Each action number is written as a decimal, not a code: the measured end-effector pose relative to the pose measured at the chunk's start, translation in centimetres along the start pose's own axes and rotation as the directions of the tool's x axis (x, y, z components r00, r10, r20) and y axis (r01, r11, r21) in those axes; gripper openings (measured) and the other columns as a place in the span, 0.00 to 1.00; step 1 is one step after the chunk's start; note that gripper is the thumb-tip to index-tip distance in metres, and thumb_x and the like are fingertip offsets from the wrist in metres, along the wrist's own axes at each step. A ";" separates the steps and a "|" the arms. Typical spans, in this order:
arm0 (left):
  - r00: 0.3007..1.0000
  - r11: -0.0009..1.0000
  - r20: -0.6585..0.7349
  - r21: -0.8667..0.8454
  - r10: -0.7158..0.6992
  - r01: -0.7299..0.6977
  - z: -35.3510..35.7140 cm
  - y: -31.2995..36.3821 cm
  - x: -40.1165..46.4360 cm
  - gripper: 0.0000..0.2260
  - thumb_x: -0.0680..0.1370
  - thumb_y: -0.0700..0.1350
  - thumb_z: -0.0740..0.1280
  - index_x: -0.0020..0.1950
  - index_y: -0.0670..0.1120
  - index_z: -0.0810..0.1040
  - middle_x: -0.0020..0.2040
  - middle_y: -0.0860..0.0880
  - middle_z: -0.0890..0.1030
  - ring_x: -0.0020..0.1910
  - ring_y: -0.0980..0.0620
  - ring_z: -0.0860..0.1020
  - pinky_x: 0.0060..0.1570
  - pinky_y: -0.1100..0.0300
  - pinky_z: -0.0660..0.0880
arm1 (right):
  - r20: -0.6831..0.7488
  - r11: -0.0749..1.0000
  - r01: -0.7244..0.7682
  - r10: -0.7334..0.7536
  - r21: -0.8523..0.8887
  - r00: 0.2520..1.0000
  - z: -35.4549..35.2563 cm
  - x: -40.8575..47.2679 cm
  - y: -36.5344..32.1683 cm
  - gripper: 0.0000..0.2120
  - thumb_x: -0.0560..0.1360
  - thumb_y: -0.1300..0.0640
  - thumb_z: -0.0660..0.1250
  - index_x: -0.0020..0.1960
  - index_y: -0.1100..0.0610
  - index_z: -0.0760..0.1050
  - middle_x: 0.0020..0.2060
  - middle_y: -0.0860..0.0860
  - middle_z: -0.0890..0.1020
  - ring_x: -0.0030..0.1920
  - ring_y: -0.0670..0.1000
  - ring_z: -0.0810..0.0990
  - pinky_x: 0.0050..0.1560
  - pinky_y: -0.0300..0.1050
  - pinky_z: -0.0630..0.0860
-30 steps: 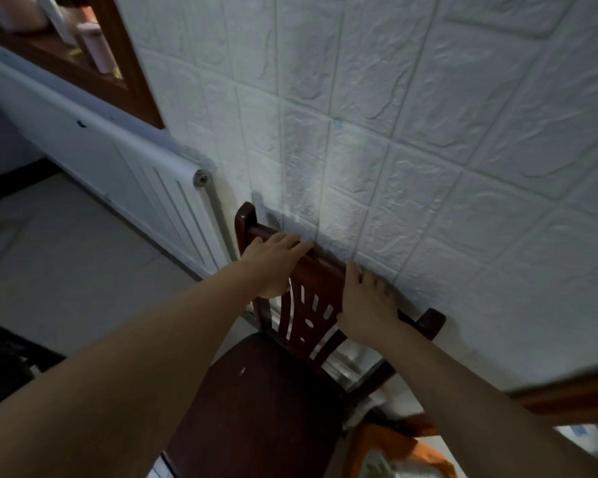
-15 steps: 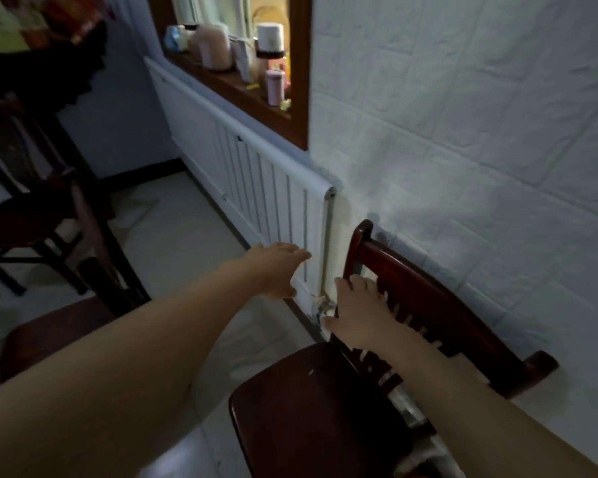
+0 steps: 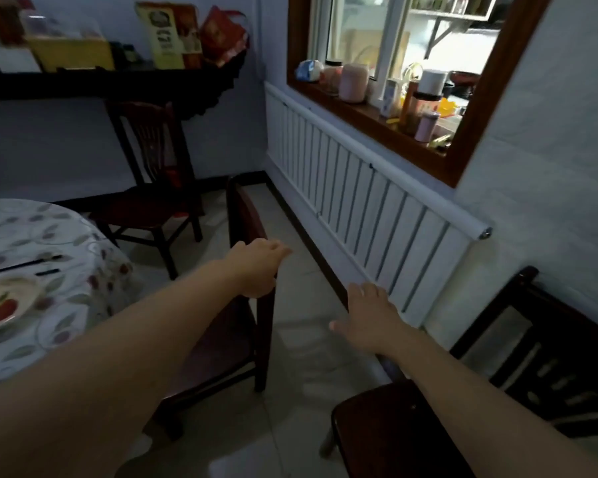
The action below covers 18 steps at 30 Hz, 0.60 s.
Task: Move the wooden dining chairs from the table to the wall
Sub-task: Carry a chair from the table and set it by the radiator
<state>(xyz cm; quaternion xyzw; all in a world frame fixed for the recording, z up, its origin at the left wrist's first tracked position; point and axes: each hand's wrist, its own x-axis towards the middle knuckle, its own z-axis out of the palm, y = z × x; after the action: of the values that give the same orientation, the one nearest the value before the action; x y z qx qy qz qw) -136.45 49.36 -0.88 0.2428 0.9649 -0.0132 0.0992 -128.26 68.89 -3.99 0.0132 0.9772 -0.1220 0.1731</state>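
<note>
Both hands have left the wall chair; left hand curls over next chair, right hand open, empty.

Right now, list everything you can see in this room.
wooden dining chairs: three, dark brown; one by the table, one at the far wall, one against the right wall
table: one, floral cloth, left
plate: one, pale, on the table
radiator: one, white, under the window
window: one, brown frame, jars on its sill
shelf: one, dark, holding boxes
hands: left hand at the near chair's back; right hand open, empty
</note>
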 end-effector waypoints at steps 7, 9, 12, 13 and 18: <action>0.995 0.993 -0.039 -0.077 -0.097 0.093 1.0 -8.5 -2.7 0.32 0.75 0.45 0.64 0.75 0.52 0.52 0.76 0.50 0.57 0.75 0.48 0.56 0.69 0.44 0.56 | -0.037 0.997 0.060 -0.062 -0.052 0.997 0.0 3.9 -8.4 0.40 0.74 0.40 0.62 0.76 0.58 0.48 0.72 0.60 0.58 0.71 0.61 0.57 0.69 0.55 0.58; 0.993 0.988 -0.037 -0.105 -0.114 0.110 1.3 -9.9 -2.4 0.33 0.75 0.47 0.65 0.75 0.52 0.52 0.77 0.51 0.56 0.75 0.48 0.55 0.70 0.44 0.55 | -0.043 0.995 0.077 -0.080 -0.061 0.996 -0.1 5.2 -9.9 0.40 0.74 0.40 0.62 0.76 0.57 0.48 0.72 0.61 0.58 0.71 0.62 0.57 0.69 0.55 0.59; 0.992 0.986 -0.022 -0.115 -0.128 0.125 1.6 -11.6 -1.2 0.34 0.75 0.48 0.66 0.75 0.53 0.51 0.77 0.51 0.56 0.75 0.48 0.54 0.70 0.44 0.55 | -0.025 0.994 0.082 -0.084 -0.070 0.996 -0.2 7.6 -11.7 0.40 0.74 0.42 0.63 0.75 0.56 0.47 0.72 0.60 0.57 0.72 0.62 0.55 0.71 0.55 0.58; 0.991 0.984 -0.014 -0.118 -0.133 0.130 1.7 -12.2 -0.6 0.34 0.75 0.48 0.66 0.75 0.53 0.51 0.77 0.51 0.56 0.75 0.49 0.54 0.70 0.44 0.55 | -0.024 0.994 0.080 -0.082 -0.071 0.996 -0.2 8.5 -12.1 0.39 0.74 0.42 0.64 0.75 0.56 0.47 0.72 0.60 0.57 0.72 0.62 0.55 0.71 0.55 0.58; 0.991 0.983 0.020 -0.126 -0.135 0.136 1.6 -14.8 3.6 0.33 0.76 0.45 0.65 0.75 0.53 0.51 0.76 0.51 0.57 0.75 0.49 0.55 0.69 0.46 0.57 | -0.075 0.994 0.094 -0.098 -0.049 0.992 -1.0 14.1 -14.0 0.35 0.73 0.45 0.66 0.72 0.57 0.54 0.69 0.60 0.62 0.69 0.62 0.61 0.68 0.56 0.64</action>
<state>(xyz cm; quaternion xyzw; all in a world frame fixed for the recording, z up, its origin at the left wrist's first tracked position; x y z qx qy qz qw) -146.21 37.84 -3.51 0.1697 0.9775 0.0400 0.1190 -142.85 55.29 -4.60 -0.0330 0.9852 -0.1074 0.1295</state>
